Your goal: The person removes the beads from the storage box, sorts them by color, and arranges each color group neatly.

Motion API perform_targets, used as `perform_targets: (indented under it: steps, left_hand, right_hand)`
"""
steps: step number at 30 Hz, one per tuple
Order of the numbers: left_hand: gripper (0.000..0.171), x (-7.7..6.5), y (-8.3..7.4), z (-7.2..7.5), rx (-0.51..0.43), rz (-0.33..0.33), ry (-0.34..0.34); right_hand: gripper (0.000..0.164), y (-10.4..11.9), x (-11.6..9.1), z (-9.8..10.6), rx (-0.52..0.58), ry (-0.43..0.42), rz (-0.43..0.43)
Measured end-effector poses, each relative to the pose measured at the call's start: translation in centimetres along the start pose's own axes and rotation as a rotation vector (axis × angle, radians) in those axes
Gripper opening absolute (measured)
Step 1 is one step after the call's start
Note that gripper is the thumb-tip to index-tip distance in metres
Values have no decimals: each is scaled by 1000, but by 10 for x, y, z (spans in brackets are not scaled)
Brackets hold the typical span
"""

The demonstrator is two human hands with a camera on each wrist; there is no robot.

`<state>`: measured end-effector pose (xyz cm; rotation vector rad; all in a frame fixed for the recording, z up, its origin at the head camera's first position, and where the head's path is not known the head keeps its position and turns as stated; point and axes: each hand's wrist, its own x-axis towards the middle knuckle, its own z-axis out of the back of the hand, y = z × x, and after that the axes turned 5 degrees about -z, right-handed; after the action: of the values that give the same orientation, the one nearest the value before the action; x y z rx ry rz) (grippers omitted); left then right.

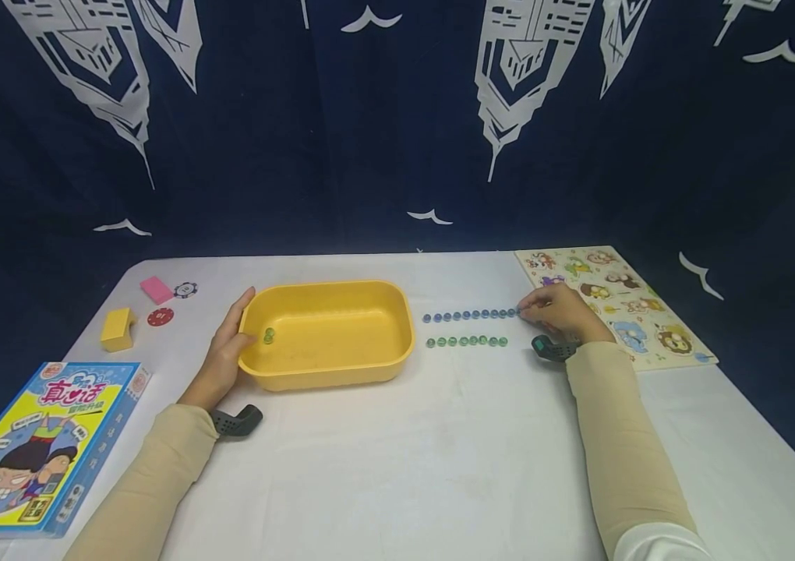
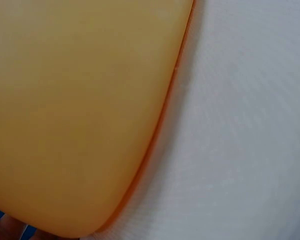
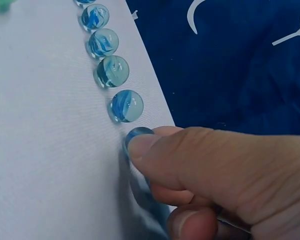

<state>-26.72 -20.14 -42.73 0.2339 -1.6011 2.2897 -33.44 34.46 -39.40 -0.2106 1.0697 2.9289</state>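
My left hand [image 1: 218, 358] grips the left end of a yellow plastic tray [image 1: 330, 375], its thumb over the rim. Two green marbles [image 1: 268, 336] lie inside near that end. To the right of the tray, several blue marbles [image 1: 466, 315] form a line on the white table. At the right end of this line my right hand [image 1: 564, 313] pinches a blue marble [image 3: 139, 131] between thumb and finger, close to its neighbour. A shorter line of green marbles [image 1: 464, 341] runs parallel, nearer to me. The left wrist view shows mostly the tray's side.
An animal sticker sheet [image 1: 632, 308] lies at the right, beside my right hand. At the left are a yellow block [image 1: 117, 329], a pink piece [image 1: 157, 290], a red chip [image 1: 160, 317], a black-and-white chip [image 1: 185, 290] and a colourful box [image 1: 40, 452]. A dark curtain [image 1: 397, 140] hangs behind.
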Motion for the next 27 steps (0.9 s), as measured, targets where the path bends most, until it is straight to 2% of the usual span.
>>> perform_targets:
  steps: [6, 10, 14, 20, 27]
  left_hand:
    - [80, 0, 1, 0, -4, 0, -2]
    - [80, 0, 0, 1, -2, -5, -4]
    - [79, 0, 1, 1, 2, -5, -7]
    - [79, 1, 1, 1, 17, 1, -9]
    - [80, 1, 0, 1, 26, 6, -5]
  right_hand:
    - [27, 6, -4, 6, -12, -17, 29]
    - [28, 22, -10, 13, -15, -68, 122]
    - [28, 50, -17, 15, 50, -64, 233]
    - [24, 99, -25, -2, 154, 77, 381]
    - [20, 143, -24, -43, 168, 333, 537]
